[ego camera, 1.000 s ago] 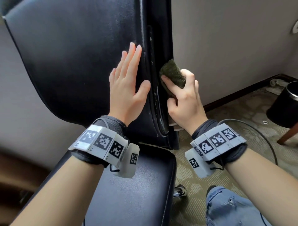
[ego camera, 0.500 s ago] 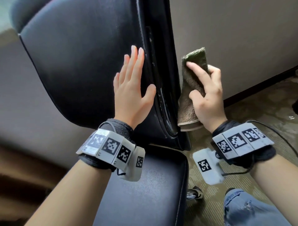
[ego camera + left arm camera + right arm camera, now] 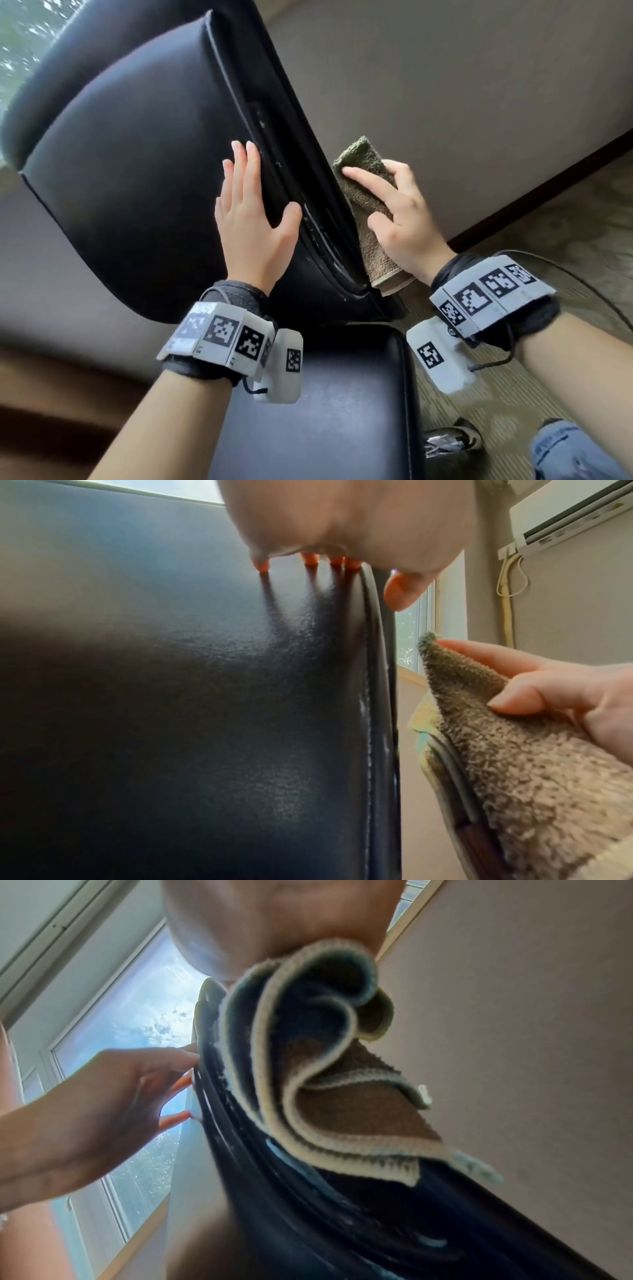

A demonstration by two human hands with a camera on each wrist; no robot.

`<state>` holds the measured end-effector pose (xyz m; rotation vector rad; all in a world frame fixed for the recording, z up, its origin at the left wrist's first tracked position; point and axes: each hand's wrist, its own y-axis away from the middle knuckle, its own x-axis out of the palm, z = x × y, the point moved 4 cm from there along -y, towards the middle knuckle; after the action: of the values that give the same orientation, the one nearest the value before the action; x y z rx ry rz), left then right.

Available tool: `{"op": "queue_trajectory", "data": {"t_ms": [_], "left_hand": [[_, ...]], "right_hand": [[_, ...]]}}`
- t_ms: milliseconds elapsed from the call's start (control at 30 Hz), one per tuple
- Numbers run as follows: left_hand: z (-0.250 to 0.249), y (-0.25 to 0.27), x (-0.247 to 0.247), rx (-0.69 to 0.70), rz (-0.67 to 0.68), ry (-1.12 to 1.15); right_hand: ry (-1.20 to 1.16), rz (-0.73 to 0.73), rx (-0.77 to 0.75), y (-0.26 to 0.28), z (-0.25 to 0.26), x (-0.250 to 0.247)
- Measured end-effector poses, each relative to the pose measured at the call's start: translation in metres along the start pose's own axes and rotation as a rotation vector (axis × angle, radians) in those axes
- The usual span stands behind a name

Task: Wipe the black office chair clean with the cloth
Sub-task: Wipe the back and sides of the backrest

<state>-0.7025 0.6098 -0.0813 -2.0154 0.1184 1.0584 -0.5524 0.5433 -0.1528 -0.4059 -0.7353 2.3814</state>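
The black office chair's backrest (image 3: 137, 171) fills the left of the head view, above its seat (image 3: 325, 411). My left hand (image 3: 253, 205) lies flat and open on the front of the backrest, next to its right edge, with the thumb spread toward the rim. My right hand (image 3: 387, 209) holds the brown-green cloth (image 3: 363, 192) against the rear side of that edge, index finger stretched along it and thumb pressing. The left wrist view shows the cloth (image 3: 514, 764) pinched beside the stitched edge (image 3: 369, 723). Its folded hem (image 3: 342, 1096) hangs against the chair in the right wrist view.
A beige wall (image 3: 445, 85) with a dark baseboard runs behind the chair. Patterned carpet (image 3: 565, 240) lies to the right, with a cable (image 3: 582, 291) across it. A chair caster (image 3: 448, 442) and my jeans knee (image 3: 565, 452) are below. A window (image 3: 137, 1015) is beyond the backrest.
My right hand moved the cloth off the backrest's side edge and round behind it; the bunched cloth now lies lengthwise along the rear. The left hand stayed flat on the front.
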Motion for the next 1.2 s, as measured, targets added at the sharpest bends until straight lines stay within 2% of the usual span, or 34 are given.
{"op": "queue_trajectory", "data": {"t_ms": [200,267,367,600,667,833,867,933,1033,1067,1133,1200], "left_hand": [[0.013,-0.008,0.000,0.014,0.013,-0.048],[0.017,-0.009,0.001,0.021,0.005,-0.060],[0.021,-0.011,0.002,0.032,-0.005,-0.061],[0.020,-0.011,0.005,0.015,-0.024,-0.047],[0.019,-0.010,0.006,0.011,-0.028,-0.043],[0.019,-0.010,0.007,0.005,-0.035,-0.068],[0.019,-0.009,0.007,0.007,-0.034,-0.072],[0.019,-0.008,0.007,0.012,-0.030,-0.072],[0.019,-0.009,0.007,0.014,-0.029,-0.081],[0.019,-0.009,0.007,0.015,-0.031,-0.087],[0.019,-0.008,0.007,0.018,-0.032,-0.095],[0.020,-0.008,0.007,0.021,-0.028,-0.094]], "right_hand": [[-0.113,0.123,-0.015,-0.021,-0.002,0.034],[-0.011,0.145,-0.061,-0.028,-0.002,0.047],[0.207,0.129,-0.137,-0.028,-0.011,0.057],[0.246,0.054,-0.184,-0.008,-0.040,0.056],[0.250,0.096,-0.156,0.006,-0.055,0.056],[0.175,0.323,-0.003,0.035,-0.087,0.049],[0.127,0.300,0.016,0.035,-0.086,0.045],[0.034,0.142,0.009,0.031,-0.072,0.035],[-0.009,-0.098,-0.114,0.014,-0.036,0.026],[-0.007,-0.120,-0.150,0.006,-0.027,0.028],[0.000,-0.064,-0.164,-0.008,-0.016,0.040],[0.021,0.040,-0.086,-0.014,-0.019,0.056]]}}
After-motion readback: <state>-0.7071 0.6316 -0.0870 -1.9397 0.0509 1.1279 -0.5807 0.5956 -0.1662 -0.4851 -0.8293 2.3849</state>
